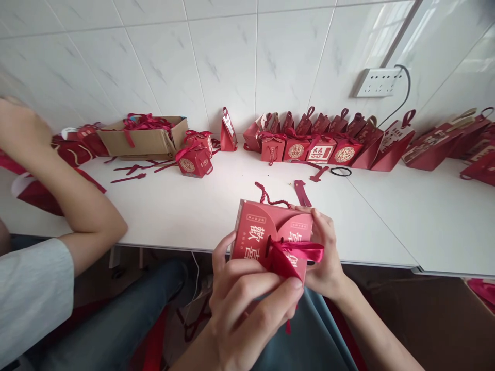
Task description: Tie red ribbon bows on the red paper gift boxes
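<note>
Red gift box: up in both hands at lower centre, flaps folded over, pale Chinese characters on top, twisted cord handle jutting from the far side.
Satin ribbon: through the slits it went, one loop poking right.
Left hand: curled around the near-left corner, fingertips pinching the ribbon's lower tail.
Right hand: clamped on the box's right side, steadying it.
White table: favour boxes lined up along the upper right; cardboard carton heaped with red ribbons at upper left.
Co-worker's arm: bent at the left, elbow by the table's front edge.
</note>
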Demonstrator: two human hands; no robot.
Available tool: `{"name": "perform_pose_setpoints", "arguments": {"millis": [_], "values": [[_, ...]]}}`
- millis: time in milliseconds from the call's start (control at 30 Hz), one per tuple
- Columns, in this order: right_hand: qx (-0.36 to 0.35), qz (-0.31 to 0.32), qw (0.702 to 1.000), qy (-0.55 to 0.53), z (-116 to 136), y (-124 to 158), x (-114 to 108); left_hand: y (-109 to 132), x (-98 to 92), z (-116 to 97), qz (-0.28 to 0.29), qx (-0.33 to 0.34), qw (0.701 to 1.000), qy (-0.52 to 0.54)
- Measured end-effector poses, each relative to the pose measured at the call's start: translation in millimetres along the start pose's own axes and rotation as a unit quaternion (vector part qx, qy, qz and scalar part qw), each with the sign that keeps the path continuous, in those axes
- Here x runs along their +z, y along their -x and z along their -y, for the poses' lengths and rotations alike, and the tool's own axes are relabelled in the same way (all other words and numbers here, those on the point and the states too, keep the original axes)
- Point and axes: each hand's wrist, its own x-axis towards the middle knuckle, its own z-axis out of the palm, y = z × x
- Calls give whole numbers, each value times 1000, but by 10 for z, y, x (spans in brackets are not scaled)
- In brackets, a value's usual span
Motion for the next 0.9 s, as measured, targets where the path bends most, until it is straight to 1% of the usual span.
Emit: {"name": "perform_pose_setpoints", "arguments": {"millis": [300,400,667,800,900], "values": [[-6,4,1000,5,45,-10,26,-49,-76,-23,6,-13,1000,-3],[-4,6,1000,4,45,-13,32,-45,-97,-19,14,-9,1000,-3],[-10,12,1000,-8,51,-28,43,-12,-111,6,13,-14,1000,-5],[-7,19,1000,-17,54,-29,66,7,-106,28,2,-25,1000,-2],[3,30,999,-20,49,-25,81,16,-92,53,-13,-41,999,28]]}}
